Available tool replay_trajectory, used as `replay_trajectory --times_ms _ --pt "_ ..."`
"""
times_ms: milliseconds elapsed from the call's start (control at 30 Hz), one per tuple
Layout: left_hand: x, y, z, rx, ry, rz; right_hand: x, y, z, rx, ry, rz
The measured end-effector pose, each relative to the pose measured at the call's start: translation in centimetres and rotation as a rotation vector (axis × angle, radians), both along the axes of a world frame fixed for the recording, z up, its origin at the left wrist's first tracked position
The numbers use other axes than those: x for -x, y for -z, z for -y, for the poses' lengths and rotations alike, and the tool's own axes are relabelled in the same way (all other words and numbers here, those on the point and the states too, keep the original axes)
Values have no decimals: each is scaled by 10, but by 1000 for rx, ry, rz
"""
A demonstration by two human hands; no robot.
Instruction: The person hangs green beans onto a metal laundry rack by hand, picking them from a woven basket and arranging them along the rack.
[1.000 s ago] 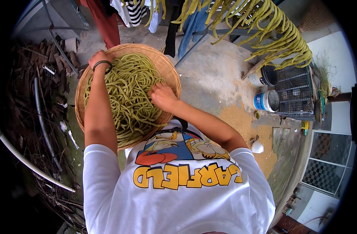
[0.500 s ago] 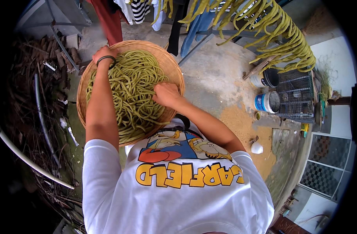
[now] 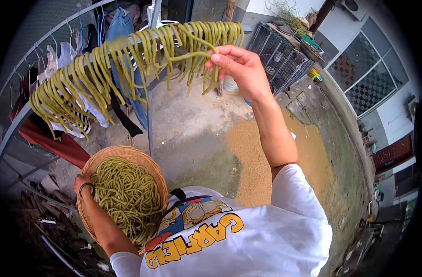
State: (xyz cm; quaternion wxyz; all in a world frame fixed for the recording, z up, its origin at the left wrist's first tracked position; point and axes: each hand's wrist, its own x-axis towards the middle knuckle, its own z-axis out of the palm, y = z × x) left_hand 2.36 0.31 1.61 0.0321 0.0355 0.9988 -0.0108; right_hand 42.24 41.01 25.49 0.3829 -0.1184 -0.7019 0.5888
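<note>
At the rail, my right hand point(image 3: 242, 69) pinches a long green bean point(image 3: 190, 56) between thumb and fingertips, with its bend in the hand. The metal rail point(image 3: 20, 121) carries a dense row of draped long beans point(image 3: 100, 62), their ends dangling on both sides. Low on the left, my left hand point(image 3: 83, 182) grips the rim of a round wicker basket point(image 3: 159, 177), a dark band around the wrist. A tangled heap of long beans point(image 3: 125, 198) fills much of the basket, which rests close against my body.
Behind the rail hang clothes, among them blue jeans point(image 3: 136, 87) and a dark red garment point(image 3: 44, 145). A wire cage point(image 3: 280, 57) stands at the far right. Tan grains point(image 3: 252, 161) lie spread over the concrete floor. Stacked firewood point(image 3: 49, 221) is at lower left.
My right hand has left the bean heap and risen to the rail with a long bean. The basket, still in my left hand, now appears lower and further left as the view turned.
</note>
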Motion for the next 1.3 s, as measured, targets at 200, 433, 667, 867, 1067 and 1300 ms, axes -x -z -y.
replay_trajectory --times_ms 200,433,667,867,1067,1300 --pt "6 1 -21 22 40 11 -41 -63 -149 -338 645 -17" --pt "7 4 -14 12 44 25 2 -32 -215 -418 692 412" --pt "10 9 0 19 -19 26 3 -37 -211 -384 592 496" --pt "15 14 0 38 -38 -16 -2 -35 -215 -436 794 499" --pt "10 10 -2 34 -68 16 -7 -25 -199 -597 805 741" --pt "12 13 1 48 -51 12 -16 -23 -190 -765 864 782"
